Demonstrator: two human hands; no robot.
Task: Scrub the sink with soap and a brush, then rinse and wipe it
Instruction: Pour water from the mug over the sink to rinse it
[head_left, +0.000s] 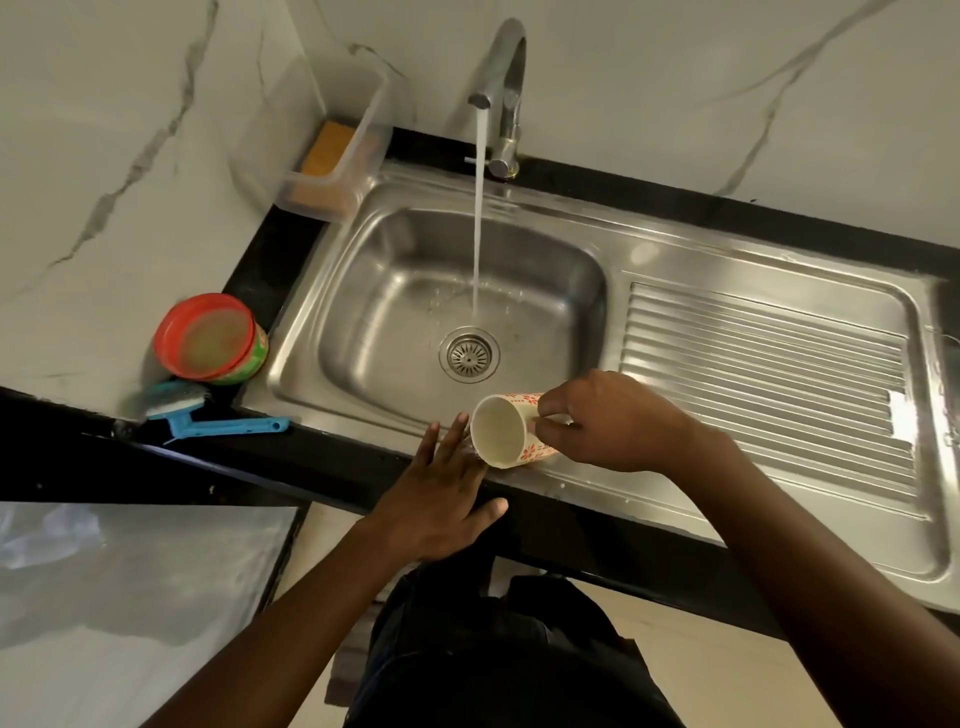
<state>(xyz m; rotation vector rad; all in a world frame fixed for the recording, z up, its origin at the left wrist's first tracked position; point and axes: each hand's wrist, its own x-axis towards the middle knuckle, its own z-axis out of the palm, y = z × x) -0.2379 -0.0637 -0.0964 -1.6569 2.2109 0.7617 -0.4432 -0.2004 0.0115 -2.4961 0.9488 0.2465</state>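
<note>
From the head view, the sink (613, 249) fills the middle of the frame, its basin to the left and the ribbed draining board to the right. The tap (501, 78) stands at the back rim and is running: a thin stream of water (478, 218) falls straight down and lands just behind the drain (469, 354).

The right hand (618, 421) is over the front rim, fingers curled round the handle of a patterned mug (506, 428). The mug lies tipped on its side, its long axis running left to right, its open mouth turned toward the left hand and the camera; it looks empty inside. The left hand (447, 493) is flat with straight, spread fingers and holds nothing; its fingertips reach to just beside the mug's rim, and I cannot tell whether they touch it.

What the next move turns on, as I judge it: the stream is beyond the mug, further from the person and slightly left, across the basin. To fill the mug for rinsing, the right hand would have to carry it forward and turn the mouth upward under the tap.

The brush (208, 415), blue-handled, lies on the dark counter left of the sink, handle pointing right toward the basin; the left hand is the nearer one to it. Behind the brush sits a red-lidded tub of soap (210, 338), tilted against the wall. A clear box (337, 150) with an orange sponge stands at the back left corner
</note>
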